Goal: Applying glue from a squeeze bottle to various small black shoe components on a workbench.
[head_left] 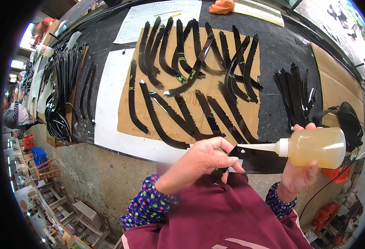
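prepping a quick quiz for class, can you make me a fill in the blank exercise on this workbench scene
1. The right hand holds a squeeze bottle filled with a ____ liquid.
2. The bottle's white nozzle points toward the person's ____ hand.
3. The left hand pinches a flat black strip.
4. Many curved black strips lie on a sheet of brown ____ on the table.

Missing words: yellowish; left; cardboard

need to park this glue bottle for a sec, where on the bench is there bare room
Bare dark bench top lies between the cardboard sheet and the fanned bundle of black strips. The white paper margin left of the cardboard is also free. The cardboard is crowded with curved black strips; the far left edge holds a dense pile.
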`<state>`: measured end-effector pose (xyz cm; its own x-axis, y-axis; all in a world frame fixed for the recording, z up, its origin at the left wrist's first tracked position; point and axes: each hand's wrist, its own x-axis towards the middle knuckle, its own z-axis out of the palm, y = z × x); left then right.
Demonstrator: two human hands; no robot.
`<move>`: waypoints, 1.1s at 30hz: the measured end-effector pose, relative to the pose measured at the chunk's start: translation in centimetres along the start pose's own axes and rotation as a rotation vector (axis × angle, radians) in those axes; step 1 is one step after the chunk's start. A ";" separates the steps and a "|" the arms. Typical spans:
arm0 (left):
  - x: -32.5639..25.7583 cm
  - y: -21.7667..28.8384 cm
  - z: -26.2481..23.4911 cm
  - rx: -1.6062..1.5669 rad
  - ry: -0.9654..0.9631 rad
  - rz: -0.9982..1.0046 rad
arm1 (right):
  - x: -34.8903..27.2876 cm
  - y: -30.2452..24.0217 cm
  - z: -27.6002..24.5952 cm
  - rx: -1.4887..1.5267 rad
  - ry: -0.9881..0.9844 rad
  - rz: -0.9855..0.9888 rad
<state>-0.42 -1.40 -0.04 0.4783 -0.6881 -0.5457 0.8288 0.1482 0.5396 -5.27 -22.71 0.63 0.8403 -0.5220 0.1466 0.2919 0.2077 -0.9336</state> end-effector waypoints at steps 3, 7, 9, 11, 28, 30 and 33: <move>-0.2 0.3 0.2 0.023 -0.003 0.001 | -0.1 0.2 -0.1 -0.001 0.006 -0.008; -0.2 0.2 0.2 0.023 -0.004 0.006 | 0.0 0.4 0.0 -0.004 0.011 -0.026; -0.2 0.1 0.1 0.015 0.007 0.009 | -0.1 0.3 0.0 -0.007 0.006 -0.020; -0.1 0.0 0.0 0.023 0.005 0.012 | -0.1 0.4 -0.3 -0.006 0.008 -0.008; 0.1 -0.5 -0.5 -0.052 0.009 0.052 | -0.3 0.4 -0.7 0.002 0.002 0.013; 0.2 -0.5 -0.6 -0.075 -0.002 0.054 | -0.4 0.4 -0.7 0.007 -0.003 0.018; 0.2 -0.5 -0.6 -0.096 -0.008 0.065 | -0.4 0.3 -0.8 0.013 0.002 0.024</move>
<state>-0.58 -1.16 -0.84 0.5299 -0.6802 -0.5065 0.8202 0.2594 0.5098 -5.84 -23.07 0.00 0.8460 -0.5185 0.1239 0.2780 0.2308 -0.9324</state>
